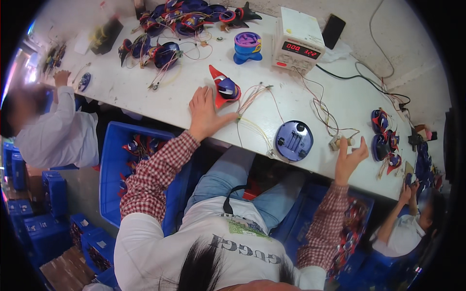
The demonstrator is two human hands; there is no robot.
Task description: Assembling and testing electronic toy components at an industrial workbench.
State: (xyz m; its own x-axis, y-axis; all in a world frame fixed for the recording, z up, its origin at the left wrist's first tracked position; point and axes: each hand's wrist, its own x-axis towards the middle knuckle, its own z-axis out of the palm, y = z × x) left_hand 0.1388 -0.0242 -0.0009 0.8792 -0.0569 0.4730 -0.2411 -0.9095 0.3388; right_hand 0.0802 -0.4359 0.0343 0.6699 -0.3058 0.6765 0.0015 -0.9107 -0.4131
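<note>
At the white worktop's (145, 92) near edge, the open left hand (206, 112) rests flat beside an unfinished red-and-blue plastic toy shell (224, 89), while the right hand (348, 156), open, pinches small wired connector (336, 143).

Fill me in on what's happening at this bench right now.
A person sits at a white table. Their left hand lies flat beside a red and blue toy part with trailing wires. Their right hand is raised at the table edge, near a small wired component, holding nothing. A round blue base lies between the hands. Co-workers sit on both sides.
</note>
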